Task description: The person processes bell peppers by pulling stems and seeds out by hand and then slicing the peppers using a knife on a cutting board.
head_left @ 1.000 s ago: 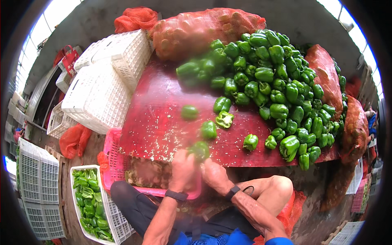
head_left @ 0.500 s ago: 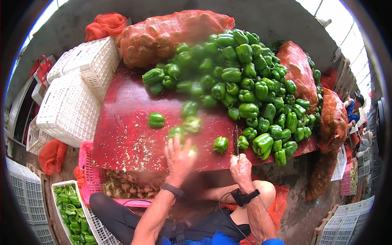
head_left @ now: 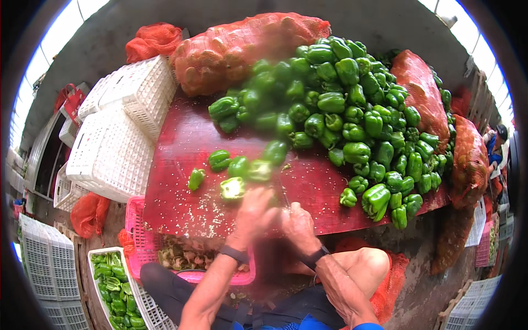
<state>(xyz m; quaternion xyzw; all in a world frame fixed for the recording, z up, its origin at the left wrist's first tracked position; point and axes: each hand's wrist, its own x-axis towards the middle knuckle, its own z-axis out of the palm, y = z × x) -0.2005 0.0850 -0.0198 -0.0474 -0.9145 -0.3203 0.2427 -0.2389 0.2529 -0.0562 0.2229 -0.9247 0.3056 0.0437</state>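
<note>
My right hand [head_left: 300,226] is closed around a slim knife [head_left: 284,193], its thin blade pointing away from me over the red table's near edge. Close beside it, my left hand [head_left: 254,218] has its fingers curled in. Blur and a smudge on the picture hide what they hold. Just beyond the left hand lie a cut green bell pepper [head_left: 232,188] with its pale inside showing and another pale-centred pepper [head_left: 259,170]. Farther left are a whole-looking green pepper [head_left: 220,160] and a small green piece [head_left: 196,179].
A large heap of green bell peppers [head_left: 357,129] covers the table's far right, between red mesh sacks [head_left: 250,47]. White crates [head_left: 110,151] are stacked at left. A pink crate [head_left: 135,220] of scraps sits under the near edge, beside a white crate of peppers [head_left: 115,289].
My right hand and the knife have come left, close to my left hand. A whole pepper near the right hand has gone from its spot. A green piece now lies farther left.
</note>
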